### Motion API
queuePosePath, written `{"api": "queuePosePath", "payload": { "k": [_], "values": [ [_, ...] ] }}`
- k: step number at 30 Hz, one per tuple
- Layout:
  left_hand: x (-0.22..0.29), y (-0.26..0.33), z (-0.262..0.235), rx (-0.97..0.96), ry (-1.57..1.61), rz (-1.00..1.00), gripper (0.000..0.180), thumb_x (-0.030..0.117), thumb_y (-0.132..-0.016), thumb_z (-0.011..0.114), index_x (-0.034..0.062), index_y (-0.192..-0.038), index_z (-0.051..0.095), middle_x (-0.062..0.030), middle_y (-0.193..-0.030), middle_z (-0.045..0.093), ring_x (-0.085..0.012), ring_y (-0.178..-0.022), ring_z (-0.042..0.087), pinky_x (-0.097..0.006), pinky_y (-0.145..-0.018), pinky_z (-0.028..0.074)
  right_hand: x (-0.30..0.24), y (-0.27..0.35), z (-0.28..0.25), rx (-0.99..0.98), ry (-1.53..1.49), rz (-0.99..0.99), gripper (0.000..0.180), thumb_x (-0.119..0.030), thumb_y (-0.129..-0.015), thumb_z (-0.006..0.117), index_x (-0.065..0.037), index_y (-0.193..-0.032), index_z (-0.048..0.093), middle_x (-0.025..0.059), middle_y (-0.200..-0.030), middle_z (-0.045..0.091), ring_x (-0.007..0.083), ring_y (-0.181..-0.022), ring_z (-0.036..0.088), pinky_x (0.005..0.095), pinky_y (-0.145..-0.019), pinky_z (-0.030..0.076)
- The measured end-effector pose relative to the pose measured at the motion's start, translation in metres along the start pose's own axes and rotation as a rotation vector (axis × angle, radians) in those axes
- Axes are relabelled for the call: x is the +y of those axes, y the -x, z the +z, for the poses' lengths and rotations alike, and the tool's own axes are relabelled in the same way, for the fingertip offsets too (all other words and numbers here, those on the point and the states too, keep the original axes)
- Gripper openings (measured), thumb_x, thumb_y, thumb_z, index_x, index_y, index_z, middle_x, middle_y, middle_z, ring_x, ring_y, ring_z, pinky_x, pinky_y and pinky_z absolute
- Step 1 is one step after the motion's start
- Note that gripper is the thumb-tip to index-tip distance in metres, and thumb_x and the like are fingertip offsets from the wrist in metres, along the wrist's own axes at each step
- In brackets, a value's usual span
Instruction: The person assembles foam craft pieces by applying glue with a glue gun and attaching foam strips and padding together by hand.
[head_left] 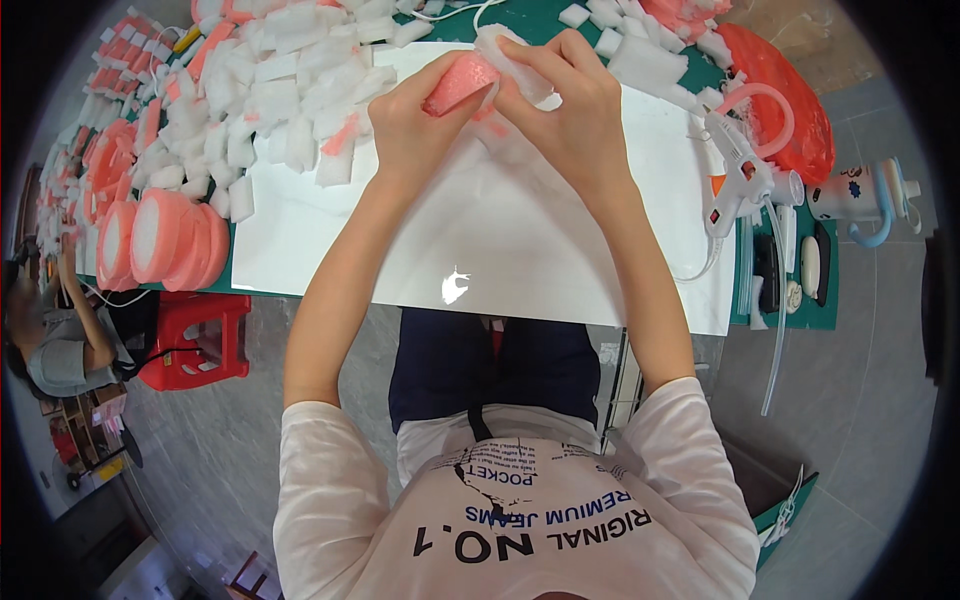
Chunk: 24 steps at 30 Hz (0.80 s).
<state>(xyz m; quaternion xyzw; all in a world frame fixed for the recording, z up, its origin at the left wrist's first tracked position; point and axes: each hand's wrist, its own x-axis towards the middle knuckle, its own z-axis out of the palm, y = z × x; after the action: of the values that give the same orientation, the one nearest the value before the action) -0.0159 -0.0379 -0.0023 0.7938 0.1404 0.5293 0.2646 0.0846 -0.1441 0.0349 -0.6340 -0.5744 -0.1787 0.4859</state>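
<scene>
Over the far part of a glossy white sheet, my two hands meet. My left hand is closed round a pink foam piece with a speckled surface. My right hand pinches a white foam piece between thumb and fingers, right beside the pink one. Whether the two pieces touch is hard to make out. A white glue gun with an orange part lies at the sheet's right edge, its glue stick sticking out toward me.
White foam blocks pile up at the left, with round pink foam pieces nearer. On the right are a red plastic bag and a white cup with a blue handle. A red stool and another person are at the left.
</scene>
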Motion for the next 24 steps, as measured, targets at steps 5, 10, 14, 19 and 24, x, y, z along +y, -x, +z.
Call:
{"api": "queuePosePath", "payload": {
  "k": [5,10,14,19,24],
  "values": [
    [0.003,0.001,0.002,-0.011,-0.014,0.009,0.033,0.009,-0.064,0.074,0.0037,-0.094,0.063,-0.0088,-0.079,0.065,-0.0161,-0.065,0.061,-0.023,-0.06,0.047,0.001,0.002,-0.002,-0.004,0.023,0.014,0.032,-0.008,-0.061,0.066,-0.003,-0.092,0.064,0.0084,-0.073,0.042,0.0214,-0.067,0.047,0.0312,-0.058,0.042],
    [-0.001,0.001,-0.003,0.009,-0.037,0.074,0.032,0.012,-0.065,0.075,0.0047,-0.093,0.063,-0.0081,-0.078,0.065,-0.017,-0.062,0.062,-0.022,-0.057,0.048,0.0,0.001,0.003,-0.001,-0.018,-0.019,0.032,-0.007,-0.061,0.064,-0.002,-0.093,0.063,0.0093,-0.075,0.044,0.0228,-0.071,0.049,0.0329,-0.062,0.044],
    [0.007,-0.003,0.002,-0.008,-0.019,0.032,0.031,0.011,-0.065,0.074,0.0045,-0.093,0.063,-0.0083,-0.079,0.066,-0.0167,-0.064,0.062,-0.023,-0.059,0.048,0.002,0.001,-0.003,0.024,-0.036,-0.009,0.032,-0.008,-0.061,0.065,-0.002,-0.093,0.063,0.0096,-0.076,0.045,0.0234,-0.073,0.049,0.033,-0.063,0.044],
    [0.006,-0.001,-0.003,-0.017,0.015,-0.035,0.033,0.008,-0.063,0.073,0.004,-0.094,0.063,-0.0095,-0.081,0.066,-0.0175,-0.068,0.063,-0.025,-0.065,0.049,-0.004,0.0,-0.005,-0.041,-0.051,0.004,0.036,-0.01,-0.065,0.065,-0.004,-0.1,0.059,0.01,-0.078,0.044,0.0242,-0.075,0.048,0.0332,-0.065,0.043],
    [0.008,0.0,-0.001,-0.031,0.074,-0.144,0.035,0.008,-0.062,0.073,0.0042,-0.096,0.063,-0.0096,-0.082,0.066,-0.017,-0.071,0.063,-0.025,-0.066,0.048,-0.005,0.0,-0.013,-0.093,-0.03,0.002,0.039,-0.014,-0.066,0.066,-0.006,-0.103,0.057,0.0093,-0.083,0.046,0.0235,-0.079,0.048,0.0328,-0.066,0.043]
  ]
}}
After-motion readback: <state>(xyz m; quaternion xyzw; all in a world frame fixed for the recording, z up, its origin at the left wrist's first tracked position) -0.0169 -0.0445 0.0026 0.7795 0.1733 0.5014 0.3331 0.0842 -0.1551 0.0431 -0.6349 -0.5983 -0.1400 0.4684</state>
